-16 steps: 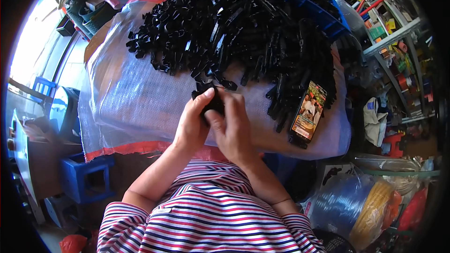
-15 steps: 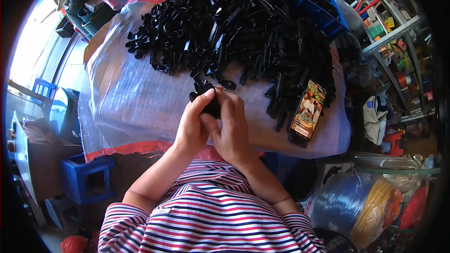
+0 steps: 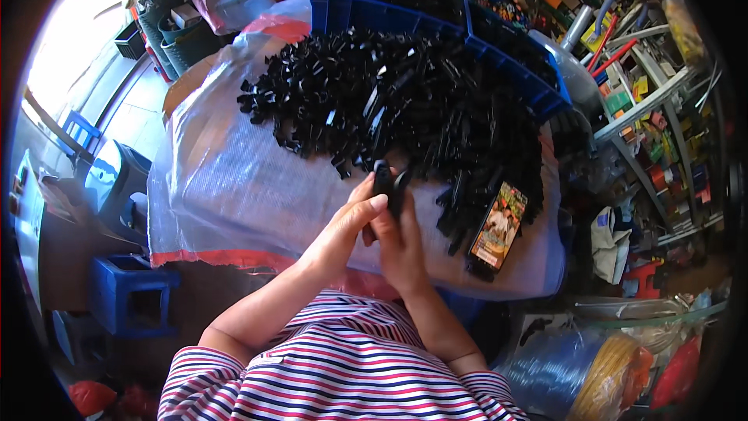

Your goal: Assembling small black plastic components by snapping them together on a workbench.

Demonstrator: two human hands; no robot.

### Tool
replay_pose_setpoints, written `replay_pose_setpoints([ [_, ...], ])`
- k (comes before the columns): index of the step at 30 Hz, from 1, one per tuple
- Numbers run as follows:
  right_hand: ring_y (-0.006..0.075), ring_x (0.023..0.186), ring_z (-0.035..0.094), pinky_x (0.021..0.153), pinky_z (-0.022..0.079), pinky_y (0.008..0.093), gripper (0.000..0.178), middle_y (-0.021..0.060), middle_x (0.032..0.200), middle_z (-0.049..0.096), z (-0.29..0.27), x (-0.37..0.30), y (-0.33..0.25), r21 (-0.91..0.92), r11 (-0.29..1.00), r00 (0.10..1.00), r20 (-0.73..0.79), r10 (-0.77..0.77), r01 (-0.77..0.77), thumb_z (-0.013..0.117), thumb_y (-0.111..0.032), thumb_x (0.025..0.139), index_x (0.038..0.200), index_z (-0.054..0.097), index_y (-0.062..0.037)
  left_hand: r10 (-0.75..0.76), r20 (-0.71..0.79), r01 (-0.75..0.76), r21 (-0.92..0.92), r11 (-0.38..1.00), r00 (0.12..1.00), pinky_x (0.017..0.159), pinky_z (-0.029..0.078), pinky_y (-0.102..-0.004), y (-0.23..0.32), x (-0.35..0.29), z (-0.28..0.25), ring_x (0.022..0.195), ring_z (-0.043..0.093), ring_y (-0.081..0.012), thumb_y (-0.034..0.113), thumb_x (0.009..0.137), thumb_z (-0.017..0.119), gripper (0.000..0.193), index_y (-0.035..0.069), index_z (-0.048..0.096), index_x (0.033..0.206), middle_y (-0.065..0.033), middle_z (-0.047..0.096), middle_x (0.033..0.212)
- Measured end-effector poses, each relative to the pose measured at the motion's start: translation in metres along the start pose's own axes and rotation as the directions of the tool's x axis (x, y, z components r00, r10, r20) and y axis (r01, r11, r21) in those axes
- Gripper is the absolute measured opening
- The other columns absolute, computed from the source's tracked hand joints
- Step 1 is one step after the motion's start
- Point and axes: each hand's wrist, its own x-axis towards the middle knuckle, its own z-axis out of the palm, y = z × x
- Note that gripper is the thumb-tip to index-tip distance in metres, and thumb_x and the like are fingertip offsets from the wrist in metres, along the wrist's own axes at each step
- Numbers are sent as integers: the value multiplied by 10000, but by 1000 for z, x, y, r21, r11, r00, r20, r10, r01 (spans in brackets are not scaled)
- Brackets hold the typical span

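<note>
Both my hands meet in front of me over the near part of a white woven sheet (image 3: 234, 195). My left hand (image 3: 344, 228) is closed around black plastic parts (image 3: 382, 178), its thumb pressed along their side. My right hand (image 3: 400, 249) grips the same parts from the other side. Their dark ends stick up past my fingertips; the lower portions are hidden by my fingers, and I cannot tell whether they are joined. Just beyond lies a wide heap of similar black plastic parts (image 3: 343, 101), some short and clip-like, others long and narrow.
A phone (image 3: 499, 228) with a lit screen leans at the heap's right edge. Blue crates (image 3: 382, 15) holding black parts stand behind it. At left is a blue stool (image 3: 132, 292); at right, a metal rack (image 3: 647, 113) and wrapped blue and yellow coils (image 3: 553, 370).
My hands have shifted slightly right, and the black parts now stick up between them, showing more than before. The whole scene has moved lower in view, showing more of the crates behind.
</note>
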Motion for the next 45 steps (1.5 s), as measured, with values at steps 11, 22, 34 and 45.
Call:
replay_pose_setpoints([
  [11,158,689,566,554,504,269,306,53,869,555,-208,276,-80,167,975,918,-391,-72,147,572,-339,881,954,485,-55,184,-268,-190,3,982,946,798,423,-291,22,-11,-50,1017,561,-180,356,860,499,434,48,557,1159,-85,579,1163],
  [22,141,983,545,864,421,254,357,41,1145,556,-125,159,-106,-569,744,932,293,-214,350,588,-201,872,1184,528,-39,542,-223,-244,712,659,810,635,454,-238,4,20,-94,708,591,-159,70,824,552,175,70,618,985,-86,630,845],
  [34,358,730,594,646,491,420,109,167,827,539,-62,76,13,-967,162,978,184,-96,197,519,-33,798,863,607,-32,528,199,-320,936,148,826,680,454,-400,-17,42,-59,788,553,-321,55,767,594,108,57,554,867,-112,515,861],
  [45,282,777,558,705,462,384,54,108,795,513,-72,64,15,-959,26,938,271,-217,284,567,-36,775,822,543,-46,557,164,-333,918,217,814,707,456,-375,-23,23,-68,822,545,-304,-44,729,560,174,41,615,871,-113,541,883],
])
